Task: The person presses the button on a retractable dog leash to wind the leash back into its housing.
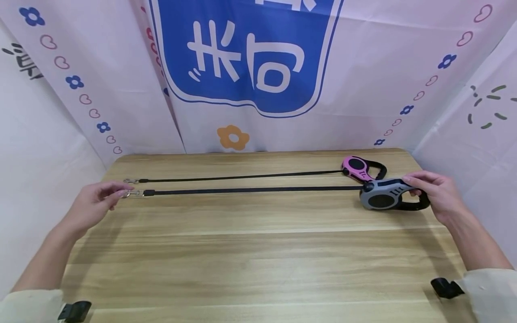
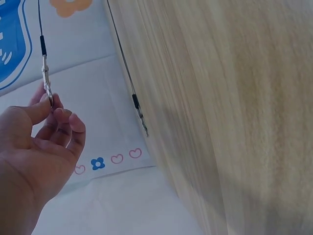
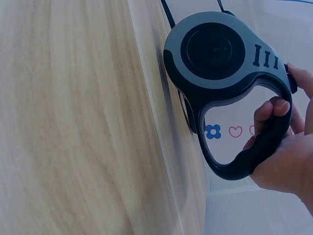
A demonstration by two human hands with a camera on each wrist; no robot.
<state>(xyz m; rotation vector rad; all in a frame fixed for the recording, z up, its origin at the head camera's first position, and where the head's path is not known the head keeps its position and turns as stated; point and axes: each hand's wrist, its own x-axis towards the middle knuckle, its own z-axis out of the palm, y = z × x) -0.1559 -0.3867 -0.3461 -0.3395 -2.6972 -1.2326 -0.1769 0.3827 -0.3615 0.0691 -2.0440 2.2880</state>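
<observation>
A grey and black retractable dog leash is held up at the right by my right hand, its fingers curled through the loop handle. In the right wrist view the thumb lies by the button on the leash housing. The black strap runs straight across to the left. At its far end my left hand pinches the metal snap hook between thumb and fingers. In the left wrist view this hook hangs above the table, strap taut.
Behind it a pink retractable leash lies on the wooden table, its thin black cord drawn out leftward to a second snap hook. A printed cloth backdrop stands along the back edge, with white cloth on both sides.
</observation>
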